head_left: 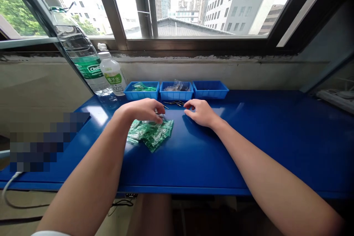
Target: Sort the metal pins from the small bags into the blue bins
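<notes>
Three blue bins [211,95], two plastic bottles [88,67] and one blue counter [179,166] can be counted. Two hands [201,112] are seen. Several green packets [157,136] are piled up, so they cannot be counted. A few thin dark rods [174,102] are seen, but cannot be counted for sure.

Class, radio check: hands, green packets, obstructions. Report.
Left hand over green packets, grip unclear. Right hand open, seemingly empty. Thin dark pieces between hands; blue bins behind.
</notes>
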Demonstrator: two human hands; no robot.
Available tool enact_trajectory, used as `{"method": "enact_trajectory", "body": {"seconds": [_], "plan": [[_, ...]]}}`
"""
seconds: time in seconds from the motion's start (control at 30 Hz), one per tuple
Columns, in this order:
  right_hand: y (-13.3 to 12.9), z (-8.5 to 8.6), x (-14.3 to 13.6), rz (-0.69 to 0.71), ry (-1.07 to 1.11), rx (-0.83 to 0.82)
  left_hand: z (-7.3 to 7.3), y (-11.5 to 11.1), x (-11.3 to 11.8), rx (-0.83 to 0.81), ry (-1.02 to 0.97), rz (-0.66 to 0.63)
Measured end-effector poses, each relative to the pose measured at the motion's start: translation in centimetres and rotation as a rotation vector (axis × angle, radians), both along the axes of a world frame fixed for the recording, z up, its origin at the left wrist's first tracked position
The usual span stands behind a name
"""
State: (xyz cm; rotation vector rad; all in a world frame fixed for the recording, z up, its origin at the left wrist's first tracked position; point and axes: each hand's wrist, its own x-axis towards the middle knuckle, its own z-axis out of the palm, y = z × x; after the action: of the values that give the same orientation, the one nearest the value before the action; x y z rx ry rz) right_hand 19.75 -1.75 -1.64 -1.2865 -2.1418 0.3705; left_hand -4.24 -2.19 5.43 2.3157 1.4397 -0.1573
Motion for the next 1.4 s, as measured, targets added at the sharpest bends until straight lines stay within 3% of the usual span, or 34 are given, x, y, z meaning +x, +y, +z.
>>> {"method": "enact_trajectory", "body": {"seconds": [0.23, 0.47, 0.7, 0.97, 1.1, 1.17, 1.3, 1.4], "plan": [[-0.5, 0.2, -0.5, 0.044, 0.004, -0.009, -0.5, 0.1, 0.5, -0.013, 0.018, -0.022], [-0.8, 0.0, -1.0, 0.154, 0.017, 0.017, -0.6, 0.3, 0.4, 0.161, -0.04, -0.026], [-1.6, 0.8, -1.3, 0.205, 0.233, -0.075, -0.3, -0.5, 1.5, 0.288, -0.428, -0.024], [-1.8, 1.1, -1.9, 0.267, 0.645, -0.219, -2.0, -0.8, 3.4, 0.139, -0.858, 0.054], [-1.4, 1.5, -1.6, 0.201, 0.69, -0.263, -2.3, -0.4, 3.4, 0.118, -0.794, 0.013], [-1.2, 1.5, -1.5, 0.134, 0.72, -0.259, -2.3, -0.3, 3.4, 0.246, -0.72, 0.042], [-0.6, 1.2, -1.1, 0.025, 0.67, -0.208, -2.0, -0.6, 3.4, 0.81, -0.556, 0.273], [-0.4, 0.9, -0.9, 0.015, 0.581, -0.177, -1.3, -1.3, 3.5, 0.939, -0.435, 0.455]]}}
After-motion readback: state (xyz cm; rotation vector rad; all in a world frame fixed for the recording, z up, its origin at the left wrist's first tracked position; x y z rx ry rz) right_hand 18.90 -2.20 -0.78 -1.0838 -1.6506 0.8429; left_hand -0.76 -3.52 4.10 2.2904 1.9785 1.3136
